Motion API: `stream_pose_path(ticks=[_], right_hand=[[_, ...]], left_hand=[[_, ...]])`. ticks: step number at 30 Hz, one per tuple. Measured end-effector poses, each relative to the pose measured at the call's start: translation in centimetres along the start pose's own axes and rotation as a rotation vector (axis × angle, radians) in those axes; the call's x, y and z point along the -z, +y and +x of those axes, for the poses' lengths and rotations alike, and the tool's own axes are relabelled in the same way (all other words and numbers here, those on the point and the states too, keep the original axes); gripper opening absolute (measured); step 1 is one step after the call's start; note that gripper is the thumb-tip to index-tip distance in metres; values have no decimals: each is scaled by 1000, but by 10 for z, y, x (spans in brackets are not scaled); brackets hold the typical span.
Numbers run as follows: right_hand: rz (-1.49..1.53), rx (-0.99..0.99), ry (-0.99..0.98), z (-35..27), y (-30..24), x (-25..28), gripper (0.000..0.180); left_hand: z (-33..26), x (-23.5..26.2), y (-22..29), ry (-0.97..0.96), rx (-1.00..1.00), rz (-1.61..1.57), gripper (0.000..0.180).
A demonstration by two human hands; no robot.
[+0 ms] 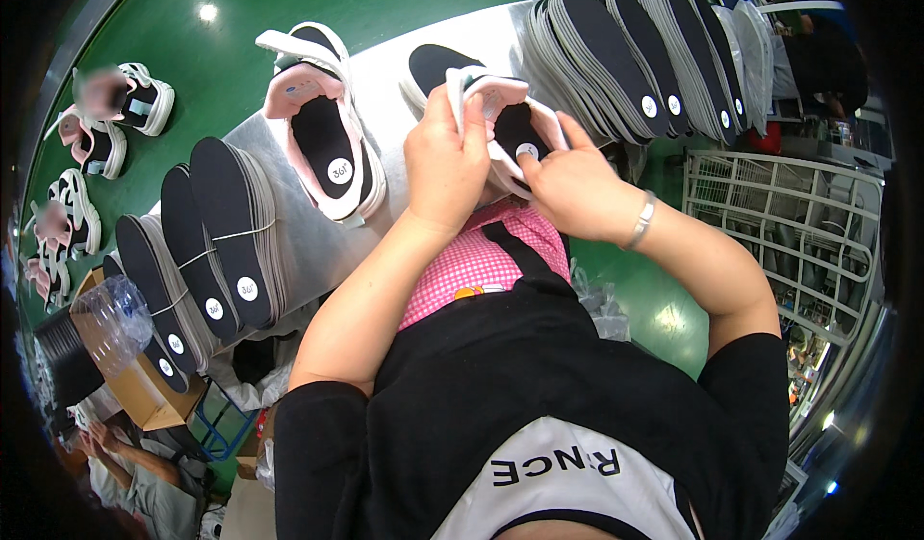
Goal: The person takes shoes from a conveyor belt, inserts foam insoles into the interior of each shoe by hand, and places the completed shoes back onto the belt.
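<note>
At the pale worktop [390, 73], we find left hand [445, 169] and right hand [580, 186] both gripping one shoe [500, 89], right thumb at its insole [513, 128], and judge insole seating in hand, the next move calling for even pressing.

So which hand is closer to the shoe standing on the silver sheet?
Left. The left hand is just right of the standing shoe; the right hand is farther right, across the held shoe.
</note>
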State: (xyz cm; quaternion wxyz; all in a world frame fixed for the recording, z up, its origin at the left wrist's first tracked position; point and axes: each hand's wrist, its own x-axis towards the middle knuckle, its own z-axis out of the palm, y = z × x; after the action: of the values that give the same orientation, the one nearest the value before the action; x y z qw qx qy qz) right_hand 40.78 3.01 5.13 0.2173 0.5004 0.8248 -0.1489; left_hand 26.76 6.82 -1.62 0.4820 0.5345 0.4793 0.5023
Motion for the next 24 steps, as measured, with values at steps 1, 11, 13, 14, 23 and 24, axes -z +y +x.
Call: stream_pose_path(ticks=[1,11,13,14,23,24], right_hand=[[-30,-47,-22,9,1,-7,16],[199,-72,-61,14,8,-10,15],[188,-92,-101,15,7,-7,17],[181,-101,-121,15,6,-5,18],[536,-22,513,-21,17,38,24],[400,-7,456,-29,17,42,24]], left_hand=[[2,-1,1,2,49,-26,21],[4,-6,-8,87,102,-25,23],[5,-3,-6,17,181,-17,31],[6,-4,-7,11,162,-35,27],[-5,24,19,-141,70,72,33],[-10,35,22,-113,-38,197,35]])
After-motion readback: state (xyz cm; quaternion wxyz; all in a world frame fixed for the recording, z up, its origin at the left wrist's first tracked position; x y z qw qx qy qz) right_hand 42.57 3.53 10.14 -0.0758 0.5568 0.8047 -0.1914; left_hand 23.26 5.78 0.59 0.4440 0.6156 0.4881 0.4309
